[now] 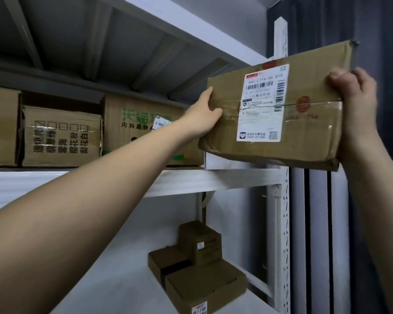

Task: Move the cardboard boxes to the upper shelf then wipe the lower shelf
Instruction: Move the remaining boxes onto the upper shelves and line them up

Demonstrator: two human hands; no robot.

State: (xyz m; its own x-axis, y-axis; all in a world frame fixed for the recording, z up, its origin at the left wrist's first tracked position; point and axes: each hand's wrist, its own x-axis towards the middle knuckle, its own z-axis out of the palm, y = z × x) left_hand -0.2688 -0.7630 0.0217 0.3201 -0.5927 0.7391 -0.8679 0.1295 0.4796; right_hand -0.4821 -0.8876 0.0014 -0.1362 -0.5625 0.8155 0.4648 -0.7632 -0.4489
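Lifting: a taped cardboard box (275, 107) is held up by both hands in front of the right end of the upper shelf (209, 180), not yet set down on it.
Left hand: the left hand (202, 116) is pressed against the box's left end, thumb lying on the front face and fingers hidden behind, so the end is judged to be clasped.
Right hand: the right hand (352, 96) is curled tightly round the box's right edge, fingers (336, 80) folded over the front.
Reason for hold: a grip at both ends is judged to keep the wide box steady while it is tilted toward the free gap at the shelf's right end.
Boxes on upper shelf: three large boxes (61, 137) are counted, stood side by side at the left and middle, which leaves the right end open.
Boxes on lower shelf: three small boxes (200, 241) are counted, clustered near the right post; they are judged to need moving before wiping.
Cloth: none is seen.
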